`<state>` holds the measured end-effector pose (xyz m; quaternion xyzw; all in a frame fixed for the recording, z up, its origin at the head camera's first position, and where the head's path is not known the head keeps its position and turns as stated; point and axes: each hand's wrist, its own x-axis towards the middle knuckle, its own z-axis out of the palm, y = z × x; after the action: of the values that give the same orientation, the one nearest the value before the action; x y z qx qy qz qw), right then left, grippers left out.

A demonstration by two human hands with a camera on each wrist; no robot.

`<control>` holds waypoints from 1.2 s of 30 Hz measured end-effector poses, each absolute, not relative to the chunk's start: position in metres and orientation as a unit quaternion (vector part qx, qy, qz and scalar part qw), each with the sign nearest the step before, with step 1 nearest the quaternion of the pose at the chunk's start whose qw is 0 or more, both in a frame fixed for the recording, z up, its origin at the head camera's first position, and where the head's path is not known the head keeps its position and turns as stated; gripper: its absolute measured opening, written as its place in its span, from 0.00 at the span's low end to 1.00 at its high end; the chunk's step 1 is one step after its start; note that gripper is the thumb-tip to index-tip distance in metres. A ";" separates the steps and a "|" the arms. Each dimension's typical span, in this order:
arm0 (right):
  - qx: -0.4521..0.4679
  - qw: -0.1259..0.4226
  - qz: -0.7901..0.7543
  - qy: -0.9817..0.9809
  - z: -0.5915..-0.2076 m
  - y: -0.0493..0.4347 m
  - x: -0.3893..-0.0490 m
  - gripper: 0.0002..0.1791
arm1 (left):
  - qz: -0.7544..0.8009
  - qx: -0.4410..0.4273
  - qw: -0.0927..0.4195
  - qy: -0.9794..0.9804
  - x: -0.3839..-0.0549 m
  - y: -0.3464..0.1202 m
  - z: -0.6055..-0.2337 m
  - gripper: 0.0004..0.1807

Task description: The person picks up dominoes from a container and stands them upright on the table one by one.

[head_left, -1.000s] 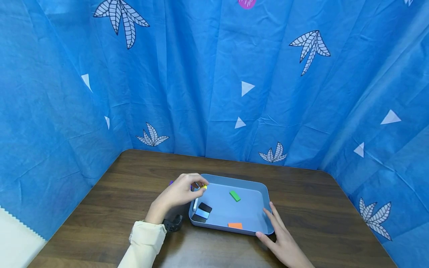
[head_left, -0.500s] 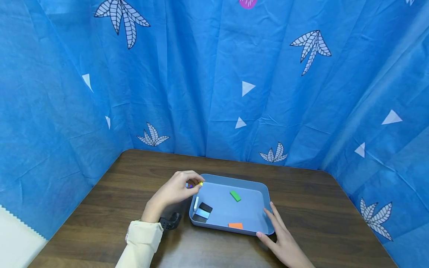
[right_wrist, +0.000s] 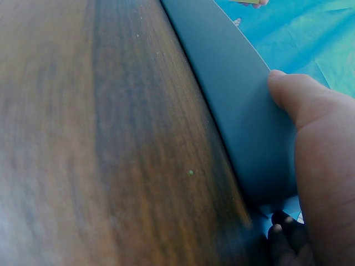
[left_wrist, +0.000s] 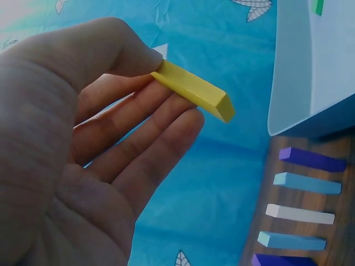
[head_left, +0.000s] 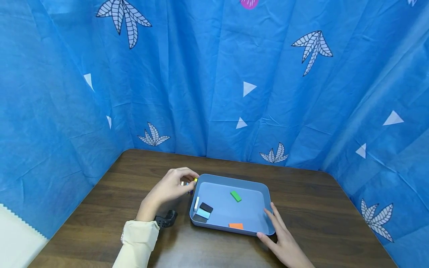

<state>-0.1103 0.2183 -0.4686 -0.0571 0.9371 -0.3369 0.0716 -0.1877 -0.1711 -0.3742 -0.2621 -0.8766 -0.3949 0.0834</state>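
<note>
My left hand (head_left: 170,186) pinches a yellow block (left_wrist: 194,88) between thumb and fingertips, just left of the far left corner of a blue-grey tray (head_left: 234,178). Below that hand, a row of purple, light blue and white blocks (left_wrist: 299,214) lies on the table beside the tray. Fingers spread, my right hand (head_left: 283,238) rests at the tray's near right corner, with its thumb touching the near wall's rim. Inside the tray are a green block (head_left: 236,196), an orange block (head_left: 236,226), a white block (head_left: 196,204), a light blue block (head_left: 203,213) and dark blocks (head_left: 206,207).
The tray stands on a dark wooden table (head_left: 214,249). Blue patterned curtain (head_left: 221,74) surrounds the table's far side and both flanks. A black strap device (head_left: 166,219) sits on the left wrist below a cream sleeve (head_left: 139,238).
My left hand has moved left with the yellow block, from over the tray's far left corner to just outside it. My right hand stays at the tray corner.
</note>
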 end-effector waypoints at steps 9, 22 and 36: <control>-0.059 0.067 -0.338 0.937 -0.470 0.219 -0.109 0.48 | -0.402 -0.250 0.093 -0.876 -0.188 -0.180 -0.376 0.11; -0.059 0.068 -0.338 0.937 -0.470 0.219 -0.110 0.48 | -0.409 -0.232 0.099 -0.877 -0.188 -0.189 -0.377 0.13; -0.060 0.066 -0.338 0.937 -0.469 0.219 -0.109 0.48 | -0.401 -0.222 0.119 -0.881 -0.188 -0.202 -0.377 0.13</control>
<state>-0.1094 0.2190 -0.4693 -0.0602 0.9368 -0.3383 0.0664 -0.1885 -0.2020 -0.3766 -0.2219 -0.8809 -0.4007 0.1194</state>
